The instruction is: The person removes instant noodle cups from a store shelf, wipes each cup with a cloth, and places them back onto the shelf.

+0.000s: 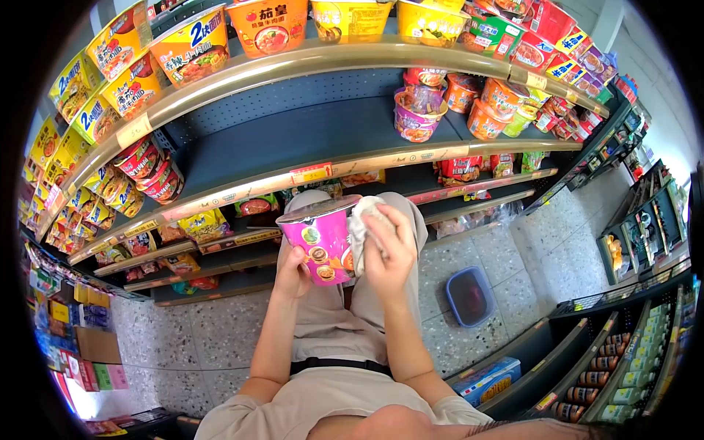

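Note:
A magenta instant noodle cup (320,244) with a dark lid is held above my lap, tilted a little. My left hand (295,273) is closed around its lower left side, the thumb lying on the wall. In my right hand (391,249) is a whitish cloth (364,226), bunched up and pressed against the cup's right side. The fingers of that hand are curled over the cloth. Part of the cup's printed wall is hidden behind the cloth.
In front stands a store shelf (293,121) with stacked noodle cups (419,114) on its right and more (155,170) on its left. Price rails edge each level. A blue plastic basin (471,296) sits on the speckled floor; another rack (587,367) stands behind right.

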`<state>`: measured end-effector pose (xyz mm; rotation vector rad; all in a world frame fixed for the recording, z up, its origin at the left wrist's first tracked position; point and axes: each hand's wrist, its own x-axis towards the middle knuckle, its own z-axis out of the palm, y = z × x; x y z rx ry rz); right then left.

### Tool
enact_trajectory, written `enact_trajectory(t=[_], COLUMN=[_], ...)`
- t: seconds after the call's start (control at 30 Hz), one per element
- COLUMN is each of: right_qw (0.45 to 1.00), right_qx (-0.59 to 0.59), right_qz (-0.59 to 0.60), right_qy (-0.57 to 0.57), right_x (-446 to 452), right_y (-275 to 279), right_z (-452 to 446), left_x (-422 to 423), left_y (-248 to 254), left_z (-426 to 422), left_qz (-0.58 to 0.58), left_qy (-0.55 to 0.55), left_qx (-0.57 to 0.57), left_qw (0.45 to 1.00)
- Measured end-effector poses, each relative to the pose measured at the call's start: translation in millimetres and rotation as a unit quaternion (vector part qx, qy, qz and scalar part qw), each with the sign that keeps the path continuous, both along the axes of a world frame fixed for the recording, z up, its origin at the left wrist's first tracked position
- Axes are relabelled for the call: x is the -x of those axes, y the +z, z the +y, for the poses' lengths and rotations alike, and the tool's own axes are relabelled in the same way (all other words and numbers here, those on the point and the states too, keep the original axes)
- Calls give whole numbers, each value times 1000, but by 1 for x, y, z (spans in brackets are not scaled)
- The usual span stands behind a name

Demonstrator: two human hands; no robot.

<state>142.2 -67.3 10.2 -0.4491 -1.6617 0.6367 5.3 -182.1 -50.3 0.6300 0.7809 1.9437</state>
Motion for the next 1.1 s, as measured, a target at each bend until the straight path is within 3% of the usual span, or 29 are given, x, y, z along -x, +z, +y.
enact_trajectory(t=[0.07,0.17,0.23,0.3,0.43,0.6,0.87,0.97,1.1], right_qw=[997,982,959,898,820,834,960,978,988], right_qx=[39,186,266,369,466,434,223,171,137], right_qz=[-53,21,68,146,210,237,135,90,55], right_qy=[-51,-32,66,189,258,245,105,72,53], right_x=[-5,-8,-10,-7,1,0,-10,-10,-6], right_y=[-15,-32,-35,-37,-37,-37,-14,-10,-5], right_z=[15,21,20,14,-1,-2,-8,-13,-20], left_x=[6,8,6,5,2,14,17,11,4], left_y=[-7,-10,-9,-11,-5,-8,25,25,4], left_z=[-2,-4,-4,-2,-1,-5,-3,-2,1], left_qz=[-13,-59,-67,-69,-66,-60,42,-17,-4], left_qy=[-12,-19,-13,-12,-36,-28,29,0,15], left_qx=[-30,-78,-80,-83,-77,-3,53,23,10], left_qw=[999,995,994,994,994,998,997,1000,1000])
